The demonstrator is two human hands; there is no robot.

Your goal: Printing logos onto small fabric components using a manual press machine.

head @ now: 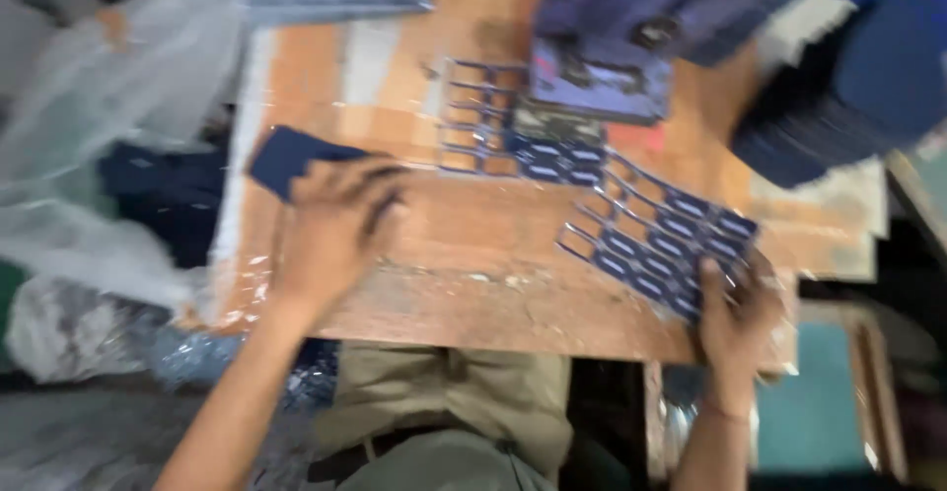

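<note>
Currently, left hand (pixel 330 225) closed on dark-blue card (pixel 286 159) at wooden table (pixel 473 274) left; right hand (pixel 732 315) pinching punched label sheet (pixel 656 240) at right edge; further sheets (pixel 513 126) lie unhandled mid-table.

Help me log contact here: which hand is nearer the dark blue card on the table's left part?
Left. The left hand lies on the dark blue card, covering its near end. The right hand is far across the wooden table, gripping the perforated blue sheet.
</note>
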